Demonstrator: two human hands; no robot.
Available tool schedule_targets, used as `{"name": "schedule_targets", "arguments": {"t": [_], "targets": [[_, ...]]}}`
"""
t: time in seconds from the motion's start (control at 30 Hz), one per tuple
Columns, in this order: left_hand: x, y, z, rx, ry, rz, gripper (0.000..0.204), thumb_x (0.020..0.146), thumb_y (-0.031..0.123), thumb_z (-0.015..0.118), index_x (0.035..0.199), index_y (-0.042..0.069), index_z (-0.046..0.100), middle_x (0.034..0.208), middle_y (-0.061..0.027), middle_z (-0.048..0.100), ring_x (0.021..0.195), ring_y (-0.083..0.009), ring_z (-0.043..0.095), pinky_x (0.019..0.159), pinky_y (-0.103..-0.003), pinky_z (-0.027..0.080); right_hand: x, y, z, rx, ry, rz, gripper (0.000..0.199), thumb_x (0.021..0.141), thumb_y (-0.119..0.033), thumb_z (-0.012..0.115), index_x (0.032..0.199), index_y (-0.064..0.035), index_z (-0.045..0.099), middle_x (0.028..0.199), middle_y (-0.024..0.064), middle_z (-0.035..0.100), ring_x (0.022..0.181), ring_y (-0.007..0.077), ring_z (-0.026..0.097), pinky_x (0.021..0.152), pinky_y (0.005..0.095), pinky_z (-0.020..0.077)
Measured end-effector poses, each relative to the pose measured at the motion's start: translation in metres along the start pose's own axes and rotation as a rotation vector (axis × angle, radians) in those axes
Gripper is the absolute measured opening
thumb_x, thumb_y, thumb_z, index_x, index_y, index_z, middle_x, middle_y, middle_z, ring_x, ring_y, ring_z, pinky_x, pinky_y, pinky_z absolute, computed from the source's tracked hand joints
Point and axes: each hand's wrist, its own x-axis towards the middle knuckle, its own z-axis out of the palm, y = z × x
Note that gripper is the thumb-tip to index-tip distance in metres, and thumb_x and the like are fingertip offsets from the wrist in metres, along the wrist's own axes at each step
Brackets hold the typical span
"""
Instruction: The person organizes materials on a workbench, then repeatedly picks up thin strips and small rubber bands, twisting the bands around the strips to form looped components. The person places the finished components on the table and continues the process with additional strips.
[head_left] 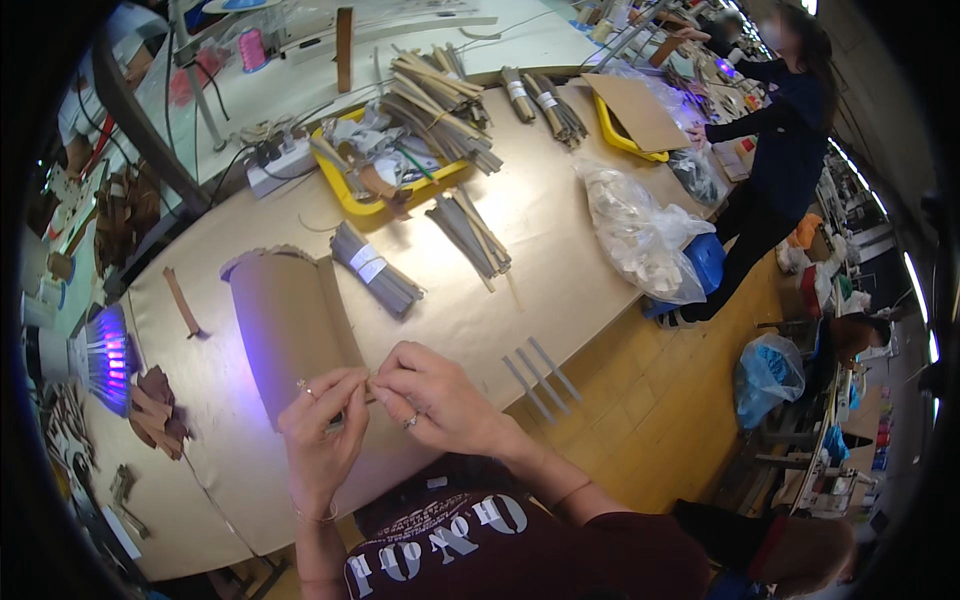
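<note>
My left hand [322,432] and my right hand [435,402] meet fingertip to fingertip over the near edge of the table. Both are closed in a pinch on something small and brownish between them, too small to make out. Just beyond my left hand lies a brown, rounded roll of sheet material [290,315]. Past my hands rests a banded bundle of grey strips [375,268]. To the right of my right hand, several loose grey strips [541,375] lie side by side, sticking out over the table's edge.
A yellow tray [372,207] of scraps and strip bundles stands at the back. A clear plastic bag [640,230] sits at the right edge, near a standing person [785,130]. Leftward are a violet-lit lamp [112,360], brown scraps [158,412] and a power strip [280,168].
</note>
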Motion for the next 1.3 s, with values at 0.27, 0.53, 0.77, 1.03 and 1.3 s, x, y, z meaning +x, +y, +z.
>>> {"name": "schedule_targets", "arguments": {"t": [0.27, 0.53, 0.77, 1.03, 1.3], "targets": [[-0.006, -0.001, 0.001, -0.029, -0.025, 0.017, 0.020, 0.084, -0.006, 0.065, 0.102, -0.001, 0.072, 0.097, -0.0115, 0.072, 0.082, -0.0212, 0.069, 0.073, -0.029, 0.054, -0.010, 0.002, 0.001, 0.125, -0.012, 0.119, 0.013, 0.092, -0.004, 0.061, 0.100, 0.0050, 0.066, 0.090, 0.0123, 0.060, 0.080, 0.0227, 0.060, 0.072, 0.0310, 0.0486], [-0.012, -0.003, -0.001, -0.104, -0.050, 0.018, 0.023, 0.085, 0.002, 0.067, 0.107, -0.001, 0.070, 0.102, -0.0132, 0.069, 0.086, -0.0279, 0.069, 0.076, -0.035, 0.055, -0.012, -0.002, 0.003, 0.164, -0.019, 0.178, 0.012, 0.092, 0.000, 0.061, 0.101, 0.0058, 0.066, 0.090, 0.0110, 0.060, 0.078, 0.0197, 0.059, 0.070, 0.0283, 0.0468], [-0.013, -0.001, 0.003, -0.128, -0.017, -0.010, 0.023, 0.083, -0.001, 0.068, 0.105, 0.001, 0.073, 0.100, -0.0117, 0.072, 0.081, -0.0212, 0.069, 0.073, -0.029, 0.054, -0.014, 0.003, 0.005, 0.123, 0.016, 0.147, 0.011, 0.092, -0.003, 0.063, 0.099, 0.0044, 0.067, 0.090, 0.0102, 0.060, 0.078, 0.0184, 0.059, 0.069, 0.0281, 0.0468], [-0.017, -0.005, 0.006, -0.250, 0.010, -0.095, 0.017, 0.084, -0.002, 0.067, 0.100, -0.001, 0.074, 0.094, -0.0118, 0.073, 0.077, -0.0185, 0.069, 0.071, -0.027, 0.053, -0.013, 0.002, 0.005, 0.048, 0.002, 0.116, 0.010, 0.091, -0.004, 0.064, 0.096, 0.0032, 0.068, 0.089, 0.0102, 0.061, 0.076, 0.0200, 0.060, 0.068, 0.0292, 0.0474], [-0.016, -0.021, -0.039, -0.183, 0.369, -0.314, 0.015, 0.097, 0.004, 0.058, 0.104, -0.002, 0.070, 0.094, -0.0069, 0.071, 0.072, -0.0065, 0.061, 0.062, -0.022, 0.048, -0.033, 0.017, 0.004, -0.062, -0.089, 0.137, 0.006, 0.086, -0.003, 0.064, 0.089, 0.0018, 0.066, 0.086, 0.0108, 0.061, 0.075, 0.0262, 0.061, 0.069, 0.0353, 0.0495]]}}
